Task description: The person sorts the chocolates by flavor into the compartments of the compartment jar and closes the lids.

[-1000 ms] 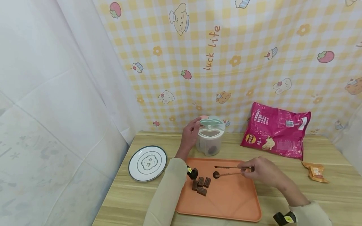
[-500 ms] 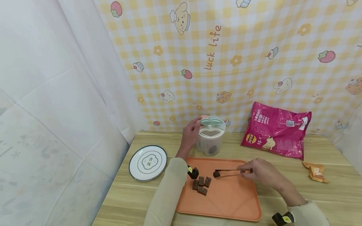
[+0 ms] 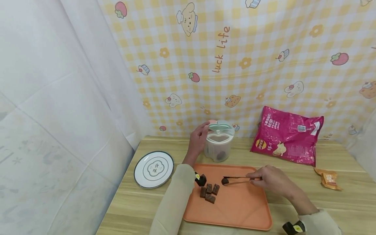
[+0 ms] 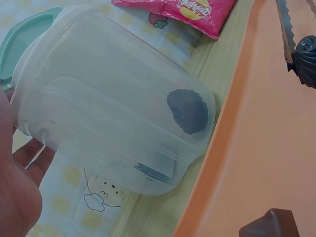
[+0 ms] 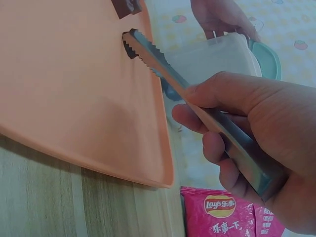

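My left hand (image 3: 197, 138) holds a clear plastic storage container (image 3: 217, 151) by its top, at the mint-green flip lid (image 3: 224, 126), which is raised. In the left wrist view a dark round piece (image 4: 188, 111) and a flatter dark piece (image 4: 157, 170) show through its wall. Metal serrated tongs (image 5: 247, 153) are gripped in my right hand (image 3: 271, 179) over the orange tray (image 3: 235, 212). Their tips lie on either side of a round, ridged chocolate (image 4: 307, 57). Several rectangular chocolates (image 3: 210, 198) lie on the tray's left side, near my left sleeve.
A white plate (image 3: 148, 179) with a dark rim sits left of the tray. A pink Lay's chip bag (image 3: 288, 140) leans against the checked cloth (image 3: 252, 81) at the back right. An orange wrapper (image 3: 328, 179) lies at the table's right.
The tongs' tips have drawn together around the round chocolate, the far arm coming down toward it. My left hand and the container have stayed in place.
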`<action>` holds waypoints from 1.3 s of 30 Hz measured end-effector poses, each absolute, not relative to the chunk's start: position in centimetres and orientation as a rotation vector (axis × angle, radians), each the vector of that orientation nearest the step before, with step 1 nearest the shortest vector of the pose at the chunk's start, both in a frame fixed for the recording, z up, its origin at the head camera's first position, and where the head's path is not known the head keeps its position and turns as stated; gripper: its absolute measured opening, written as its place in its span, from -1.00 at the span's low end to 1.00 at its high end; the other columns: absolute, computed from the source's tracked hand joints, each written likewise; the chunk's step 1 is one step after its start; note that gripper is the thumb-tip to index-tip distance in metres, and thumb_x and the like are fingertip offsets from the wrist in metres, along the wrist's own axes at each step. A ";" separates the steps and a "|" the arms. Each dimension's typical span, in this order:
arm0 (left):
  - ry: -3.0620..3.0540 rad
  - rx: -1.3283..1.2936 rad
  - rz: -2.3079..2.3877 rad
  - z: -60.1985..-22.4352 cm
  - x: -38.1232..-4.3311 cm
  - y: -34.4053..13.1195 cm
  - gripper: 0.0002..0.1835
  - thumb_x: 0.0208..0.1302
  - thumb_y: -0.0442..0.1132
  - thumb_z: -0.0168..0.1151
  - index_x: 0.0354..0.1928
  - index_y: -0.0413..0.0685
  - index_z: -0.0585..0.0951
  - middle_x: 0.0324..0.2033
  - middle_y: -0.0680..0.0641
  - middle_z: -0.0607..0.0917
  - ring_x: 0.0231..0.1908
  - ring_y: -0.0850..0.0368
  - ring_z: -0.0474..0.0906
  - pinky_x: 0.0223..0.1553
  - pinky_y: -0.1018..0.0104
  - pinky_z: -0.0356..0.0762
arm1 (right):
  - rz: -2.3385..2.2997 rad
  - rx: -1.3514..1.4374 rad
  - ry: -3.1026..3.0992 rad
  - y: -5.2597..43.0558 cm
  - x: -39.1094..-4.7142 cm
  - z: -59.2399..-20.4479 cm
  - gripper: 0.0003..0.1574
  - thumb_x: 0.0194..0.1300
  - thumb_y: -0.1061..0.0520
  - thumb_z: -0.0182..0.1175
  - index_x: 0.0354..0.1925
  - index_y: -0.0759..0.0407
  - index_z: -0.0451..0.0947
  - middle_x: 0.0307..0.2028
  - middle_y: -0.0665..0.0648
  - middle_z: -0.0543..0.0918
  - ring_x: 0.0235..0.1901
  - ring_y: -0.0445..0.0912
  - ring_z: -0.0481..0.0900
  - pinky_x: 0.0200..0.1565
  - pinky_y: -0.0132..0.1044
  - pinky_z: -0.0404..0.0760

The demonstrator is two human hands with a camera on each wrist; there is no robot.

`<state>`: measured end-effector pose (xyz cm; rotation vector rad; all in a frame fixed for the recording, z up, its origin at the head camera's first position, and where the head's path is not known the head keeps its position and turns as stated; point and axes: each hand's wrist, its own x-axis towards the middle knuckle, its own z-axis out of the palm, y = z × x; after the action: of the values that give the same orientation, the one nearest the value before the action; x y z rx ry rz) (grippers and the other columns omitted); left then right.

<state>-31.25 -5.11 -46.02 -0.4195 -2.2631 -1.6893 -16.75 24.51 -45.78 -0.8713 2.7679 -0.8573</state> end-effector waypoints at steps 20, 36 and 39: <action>-2.265 -0.444 -1.714 -46.1 -31.2 -5.3 -0.53 0.60 0.14 0.03 0.06 0.00 0.78 0.28 0.22 0.59 0.27 0.20 0.50 0.12 0.13 0.53 | -1.082 -0.962 2.917 24.3 -15.8 -44.7 -0.77 0.31 0.21 0.44 -0.06 0.22 0.81 -0.32 -0.09 0.80 -0.66 -0.43 0.28 -0.65 -0.42 0.35; -2.239 -0.469 -1.725 -46.0 -31.0 -5.3 -0.56 0.62 0.09 0.03 0.01 -0.01 0.80 0.28 0.24 0.59 0.21 0.22 0.55 -0.02 0.22 0.53 | -1.345 -0.867 3.108 23.6 -16.9 -43.4 -0.65 0.24 0.31 0.47 0.02 0.27 0.77 -0.48 -0.08 0.75 -0.74 -0.42 0.12 -0.71 -0.43 0.26; -2.229 -0.481 -1.731 -46.0 -31.0 -5.3 -0.55 0.62 0.09 0.03 0.00 -0.02 0.80 0.28 0.21 0.59 0.21 0.21 0.55 -0.09 0.24 0.50 | -1.385 -0.791 3.182 23.1 -17.2 -43.2 -0.67 0.23 0.30 0.48 0.00 0.26 0.78 -0.67 -0.21 0.56 -0.76 -0.38 0.15 -0.72 -0.42 0.25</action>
<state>-30.96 -5.34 -46.02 -0.4812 -2.2292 -1.7314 -17.25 23.12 -43.22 -0.7908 3.1817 -1.3851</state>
